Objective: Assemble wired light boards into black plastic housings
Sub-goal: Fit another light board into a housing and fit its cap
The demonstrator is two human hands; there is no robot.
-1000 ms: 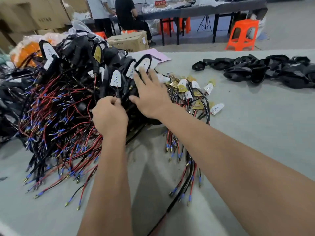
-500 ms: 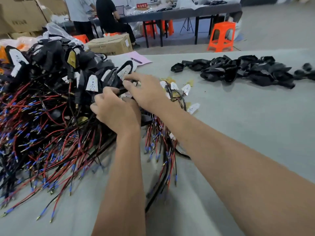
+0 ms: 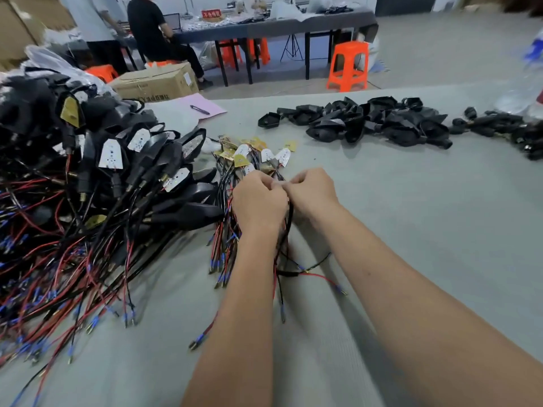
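1. Our left hand (image 3: 258, 201) and right hand (image 3: 313, 190) meet knuckle to knuckle, fingers curled on one black-sheathed wired light board (image 3: 289, 218); the board itself is hidden, so we risk bending it.
2. Its red and black leads (image 3: 317, 276) trail among the small bundle of loose white and yellow boards (image 3: 252, 160); lifting could drag neighbours.
3. The empty black plastic housings (image 3: 367, 121) lie far right on the grey surface (image 3: 411, 215), well apart; reaching could snag wires.

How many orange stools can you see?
4, maybe more hidden: one stool standing alone right of the far table, two under it, and one behind the wire pile.
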